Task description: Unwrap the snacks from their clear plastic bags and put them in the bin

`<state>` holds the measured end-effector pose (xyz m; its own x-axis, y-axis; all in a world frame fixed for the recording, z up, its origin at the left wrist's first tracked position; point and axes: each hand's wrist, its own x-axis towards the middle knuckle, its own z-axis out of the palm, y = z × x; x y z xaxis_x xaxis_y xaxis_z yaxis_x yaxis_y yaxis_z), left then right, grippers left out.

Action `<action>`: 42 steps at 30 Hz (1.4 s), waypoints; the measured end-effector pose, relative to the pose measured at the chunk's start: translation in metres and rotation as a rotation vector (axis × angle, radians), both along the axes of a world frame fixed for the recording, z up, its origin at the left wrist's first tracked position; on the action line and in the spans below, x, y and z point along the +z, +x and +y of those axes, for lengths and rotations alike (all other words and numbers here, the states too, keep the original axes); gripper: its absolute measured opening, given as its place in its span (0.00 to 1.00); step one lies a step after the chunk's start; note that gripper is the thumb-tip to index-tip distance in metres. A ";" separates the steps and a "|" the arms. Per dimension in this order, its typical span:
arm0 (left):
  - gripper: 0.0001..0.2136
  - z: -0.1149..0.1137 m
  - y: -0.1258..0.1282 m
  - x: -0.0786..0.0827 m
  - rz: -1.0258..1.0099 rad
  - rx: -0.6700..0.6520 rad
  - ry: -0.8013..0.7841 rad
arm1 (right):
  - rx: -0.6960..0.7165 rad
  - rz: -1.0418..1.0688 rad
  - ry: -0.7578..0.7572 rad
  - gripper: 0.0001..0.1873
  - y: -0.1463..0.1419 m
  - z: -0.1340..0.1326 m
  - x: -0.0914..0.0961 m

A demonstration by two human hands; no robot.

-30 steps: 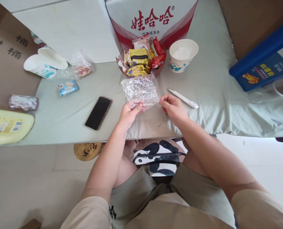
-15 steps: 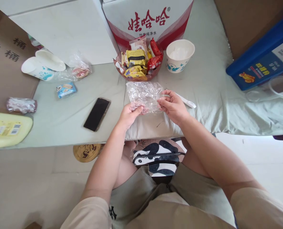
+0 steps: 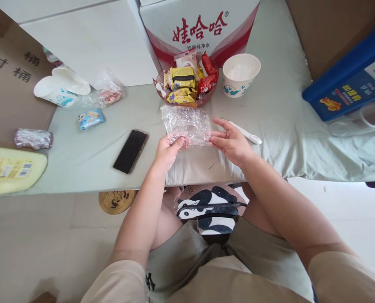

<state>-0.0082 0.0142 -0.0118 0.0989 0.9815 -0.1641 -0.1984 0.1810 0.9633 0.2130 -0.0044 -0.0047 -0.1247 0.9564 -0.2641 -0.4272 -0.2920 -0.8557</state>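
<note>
1. Two hands, one wrapper. Left hand (image 3: 166, 152): thumb and fingers clamped on near left edge of clear plastic wrapper (image 3: 187, 122). Right hand (image 3: 233, 145): thumb and fingertip pinched on its near right corner, index finger held away.
2. Wrapper: between the hands, mostly beyond left fingertips, crinkled, above green sheet (image 3: 278, 147).
3. One smartphone (image 3: 131, 151), dark screen up, left of left hand.
4. One white cutter (image 3: 246, 132), just beside right hand, on its outer side.
5. One blue snack packet (image 3: 91, 119), farther left.
6. One reddish-brown bowl (image 3: 206, 98), just beyond wrapper; several snack packs inside, exact count unclear from overlap.
7. Three paper cups: one upright (image 3: 238, 86) right of bowl, two tipped at far left (image 3: 50, 90).
8. One white-and-red carton (image 3: 200, 25) behind bowl.
</note>
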 end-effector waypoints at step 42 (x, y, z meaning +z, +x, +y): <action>0.22 -0.007 0.003 -0.002 0.253 -0.125 0.079 | -0.071 -0.025 -0.045 0.30 -0.002 0.002 0.001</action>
<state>-0.0057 0.0075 -0.0134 0.1859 0.9749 -0.1225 0.0691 0.1114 0.9914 0.2114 -0.0028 -0.0034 -0.0499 0.9498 -0.3088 -0.4266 -0.2999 -0.8533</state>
